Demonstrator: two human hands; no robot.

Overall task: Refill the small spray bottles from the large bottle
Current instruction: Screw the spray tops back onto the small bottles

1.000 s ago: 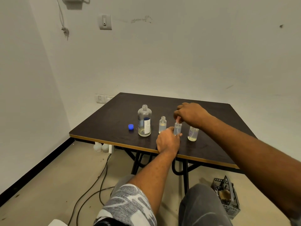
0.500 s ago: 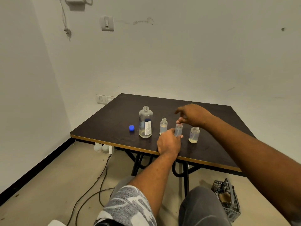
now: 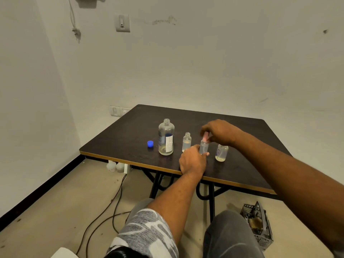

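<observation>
A black crate (image 3: 258,226) sits beside the dark table (image 3: 130,138)

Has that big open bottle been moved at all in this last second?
No. The large bottle stands where it did: same gap to the right of the blue cap, same distance back from the table front edge.

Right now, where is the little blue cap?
In the head view the blue cap lies on the dark table, at the left end of the row, just left of the large open bottle and apart from it.
</observation>
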